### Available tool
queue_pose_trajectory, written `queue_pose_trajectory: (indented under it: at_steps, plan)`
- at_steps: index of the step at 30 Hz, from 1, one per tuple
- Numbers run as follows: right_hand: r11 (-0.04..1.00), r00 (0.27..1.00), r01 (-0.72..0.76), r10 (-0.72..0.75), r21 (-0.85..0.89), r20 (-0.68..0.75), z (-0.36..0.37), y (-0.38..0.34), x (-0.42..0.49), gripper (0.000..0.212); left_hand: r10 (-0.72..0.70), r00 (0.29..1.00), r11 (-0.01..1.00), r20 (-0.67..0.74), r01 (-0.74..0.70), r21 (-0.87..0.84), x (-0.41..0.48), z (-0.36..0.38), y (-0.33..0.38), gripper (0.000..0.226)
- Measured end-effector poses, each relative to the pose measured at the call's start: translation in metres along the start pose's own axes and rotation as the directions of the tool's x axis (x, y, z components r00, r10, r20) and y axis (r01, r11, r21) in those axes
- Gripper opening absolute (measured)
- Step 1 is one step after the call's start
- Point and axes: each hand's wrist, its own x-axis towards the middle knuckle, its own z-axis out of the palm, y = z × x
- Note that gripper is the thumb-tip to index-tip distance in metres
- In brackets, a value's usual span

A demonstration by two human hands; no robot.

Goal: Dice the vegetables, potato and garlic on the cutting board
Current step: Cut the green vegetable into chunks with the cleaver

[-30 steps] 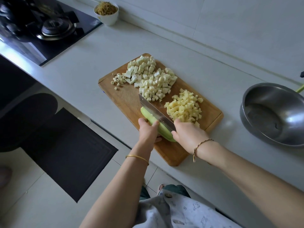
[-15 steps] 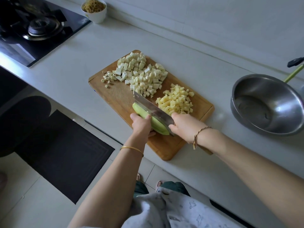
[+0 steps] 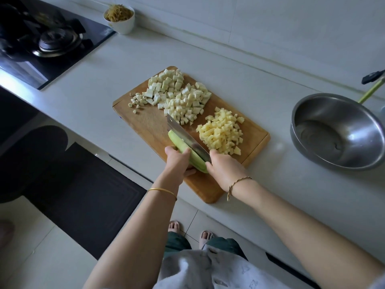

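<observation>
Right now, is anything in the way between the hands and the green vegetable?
Nothing visible is. The left hand holds the long pale green vegetable on the wooden cutting board, and the right hand holds the steel knife with its blade lengthwise against it.

Wooden cutting board (image 3: 145,124); shiny metal bowl (image 3: 341,113), knife (image 3: 187,138).

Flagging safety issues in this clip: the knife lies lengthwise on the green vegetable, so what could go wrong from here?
The left hand holds the green vegetable right beside the knife; a slip could cut that hand.
The vegetable looks rounded, so it may roll under the lengthwise cut.
The potato cubes lie close to the right hand and could get knocked off the cutting board.
</observation>
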Motion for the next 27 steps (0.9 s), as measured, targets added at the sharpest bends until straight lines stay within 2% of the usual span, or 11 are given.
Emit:
queue_pose_trajectory:
  at_steps: [4, 7, 11, 14, 18, 21, 24, 27]
  plan:
    - [0.998, 0.999, 0.022, -0.024, 0.065, 0.031, -0.005, -0.005, 0.010, 0.020, -0.034, 0.999, 0.999, 0.009, 0.034, 0.005, -0.002, -0.002, 0.006, 0.034]
    - [0.993, 0.996, 0.005, -0.015, 0.116, 0.083, -0.011, 0.011, 0.009, 0.015, -0.061, 0.998, 0.998, 0.011, 0.061, 0.007, -0.001, -0.004, 0.008, 0.040]
    - [0.972, 0.992, -0.047, 0.019, 0.232, 0.122, -0.009, 0.035, 0.000, 0.018, -0.067, 0.998, 0.997, 0.003, 0.067, 0.049, -0.001, -0.005, 0.003, 0.044]
    - [0.968, 0.998, -0.022, 0.006, 0.250, 0.062, -0.005, 0.039, 0.000, 0.026, -0.062, 0.998, 0.993, -0.023, 0.064, 0.097, -0.002, 0.000, 0.001, 0.051]
    - [0.984, 1.000, 0.004, 0.000, 0.179, -0.022, -0.004, 0.041, -0.003, 0.034, 0.039, 0.997, 0.975, -0.062, -0.024, 0.220, -0.005, 0.013, 0.000, 0.061]
    - [0.982, 0.999, -0.001, 0.007, 0.189, -0.032, -0.007, 0.043, -0.009, 0.035, 0.060, 0.996, 0.978, -0.063, -0.046, 0.203, -0.005, 0.012, 0.000, 0.060]
    - [0.953, 0.998, -0.021, 0.037, 0.301, -0.046, -0.011, 0.043, -0.014, 0.029, 0.053, 0.996, 0.986, -0.067, -0.042, 0.164, -0.005, 0.001, -0.003, 0.059]
    - [0.891, 0.995, -0.018, 0.059, 0.454, -0.077, -0.016, 0.038, -0.014, 0.030, 0.100, 0.984, 0.981, -0.146, -0.072, 0.183, -0.004, -0.012, -0.005, 0.060]
